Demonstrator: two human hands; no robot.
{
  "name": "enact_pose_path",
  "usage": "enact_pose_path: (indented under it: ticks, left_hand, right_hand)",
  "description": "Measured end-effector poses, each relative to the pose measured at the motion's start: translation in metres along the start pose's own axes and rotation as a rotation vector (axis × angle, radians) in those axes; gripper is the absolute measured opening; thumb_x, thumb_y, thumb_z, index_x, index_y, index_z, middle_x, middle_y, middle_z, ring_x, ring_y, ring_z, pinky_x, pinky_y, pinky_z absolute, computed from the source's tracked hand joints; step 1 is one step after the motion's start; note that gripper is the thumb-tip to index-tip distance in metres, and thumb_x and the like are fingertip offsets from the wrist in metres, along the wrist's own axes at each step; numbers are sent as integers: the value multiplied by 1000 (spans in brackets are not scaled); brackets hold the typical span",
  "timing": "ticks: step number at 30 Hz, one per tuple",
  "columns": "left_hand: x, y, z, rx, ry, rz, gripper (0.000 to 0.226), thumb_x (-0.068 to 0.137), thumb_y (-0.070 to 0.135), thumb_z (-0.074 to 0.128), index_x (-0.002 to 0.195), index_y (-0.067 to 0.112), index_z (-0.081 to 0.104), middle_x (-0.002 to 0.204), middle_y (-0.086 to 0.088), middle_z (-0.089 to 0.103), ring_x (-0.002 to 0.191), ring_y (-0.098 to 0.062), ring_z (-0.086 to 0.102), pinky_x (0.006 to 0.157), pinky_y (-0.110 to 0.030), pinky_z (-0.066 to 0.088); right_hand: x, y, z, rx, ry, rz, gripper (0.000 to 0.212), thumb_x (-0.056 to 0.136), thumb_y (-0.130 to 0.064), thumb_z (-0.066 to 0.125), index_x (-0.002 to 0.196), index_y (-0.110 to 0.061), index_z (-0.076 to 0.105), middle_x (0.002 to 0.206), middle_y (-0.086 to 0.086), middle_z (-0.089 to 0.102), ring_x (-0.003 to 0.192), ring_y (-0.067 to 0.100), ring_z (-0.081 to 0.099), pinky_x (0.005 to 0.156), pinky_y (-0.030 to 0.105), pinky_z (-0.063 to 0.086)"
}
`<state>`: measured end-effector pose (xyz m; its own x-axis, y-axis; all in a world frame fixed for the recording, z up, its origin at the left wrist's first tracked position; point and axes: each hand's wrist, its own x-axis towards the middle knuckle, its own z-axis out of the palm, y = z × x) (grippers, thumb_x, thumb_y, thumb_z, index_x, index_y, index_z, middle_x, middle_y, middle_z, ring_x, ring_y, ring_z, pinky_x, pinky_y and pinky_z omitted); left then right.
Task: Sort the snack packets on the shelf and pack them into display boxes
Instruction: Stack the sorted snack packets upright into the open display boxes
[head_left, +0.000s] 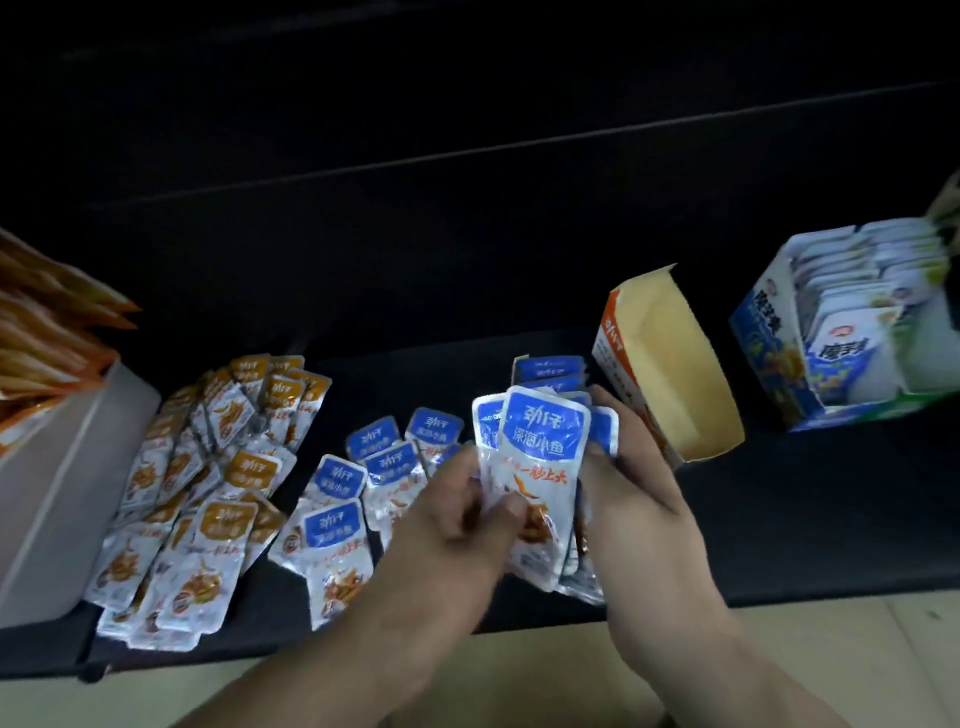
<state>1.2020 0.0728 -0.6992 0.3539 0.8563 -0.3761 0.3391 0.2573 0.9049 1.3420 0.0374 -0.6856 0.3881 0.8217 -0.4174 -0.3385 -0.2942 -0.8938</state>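
Nearest the camera, over the front edge of the dark shelf (779, 519) and the pale tiled floor (571, 675), both hands meet on a stack of blue-topped packets (543, 457) held upright between them. The left hand (457, 525) pinches the lower part of the front packet between thumb and curled fingers. The right hand (628, 499) grips the stack from its right side, with the thumb on the front edge and the fingers wrapped behind.

Just left of the left hand, loose blue-topped packets (337, 499) lie overlapping on the shelf, some partly hidden by that hand. Further left lies a larger heap of orange-topped packets (208, 478), touching the side of a white bin (67, 467) that holds long orange packs (41, 332).

Behind the held stack, a few more blue-topped packets (548, 366) show. Just right of the right hand's fingers stands an empty orange display box (670, 374), tilted with its open cardboard inside showing; whether the fingers touch it cannot be told. Well to the right and further back, a blue-and-white display box (769, 343) is filled with upright white packets (852, 291).
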Motion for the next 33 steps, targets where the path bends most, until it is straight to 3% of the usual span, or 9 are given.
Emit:
enact_pose_path:
  ticks: [5,9,11,13,16,18,23,27,33]
  left_hand:
    - [-4,-4,32,272,0,110,45,96,54,51,140,45,50,121,23,61,110,-1,64,93,-27,54]
    - [-6,-2,37,224,-10,78,55,98,42,57,146,55,34,141,33,44,128,8,52,100,-19,51]
    - [-9,2,41,125,-71,83,64,105,19,55,153,53,29,151,27,47,138,9,45,112,-25,46]
    - [-11,9,45,97,-157,63,69,110,8,40,162,47,17,159,6,47,149,-16,41,117,-37,42]
    - [-11,4,37,93,-102,106,75,107,6,46,152,62,24,136,15,65,114,-7,68,86,-22,56]
    - [-10,-8,28,138,-53,135,71,105,12,55,143,66,29,125,26,66,94,5,68,78,-16,54]
    - [-5,-37,14,141,-14,56,39,100,11,65,127,36,53,113,22,72,98,1,70,79,-22,57]
    - [6,-42,16,124,13,56,28,97,15,70,114,34,60,106,18,74,99,0,69,82,-21,56]
    - [28,-60,18,253,69,122,43,94,19,73,129,42,61,115,29,59,111,9,55,83,-13,50]
  right_hand:
    - [-4,-11,-12,71,25,51,33,94,-60,53,126,-63,56,100,-31,71,83,-9,70,65,23,61]
    - [-3,3,-14,-5,34,-48,46,98,-33,64,130,-64,52,108,-36,67,102,-4,70,93,38,61]
    - [4,7,-12,11,-2,-64,49,99,-14,64,125,-55,58,105,-34,70,101,-4,70,87,28,60]
    - [13,7,-9,-17,-36,-90,54,93,10,61,114,-40,61,90,-35,72,96,-4,71,71,13,55]
    - [16,7,-14,-61,-97,-45,55,90,17,59,113,-33,58,83,-24,75,81,-1,73,60,14,55]
    - [12,3,-26,-97,-200,-35,50,91,10,63,119,-31,60,99,-7,78,91,12,76,73,30,62]
    - [19,-3,-48,-532,-344,-118,72,84,-3,80,123,-56,51,115,-17,73,103,4,71,86,28,58]
    - [23,-1,-49,-673,-370,-238,61,84,0,78,121,-44,57,112,-21,70,103,0,69,86,24,59]
    - [35,1,-56,-773,-302,-365,57,84,-3,80,124,-34,55,109,-17,69,105,-5,65,87,13,53]
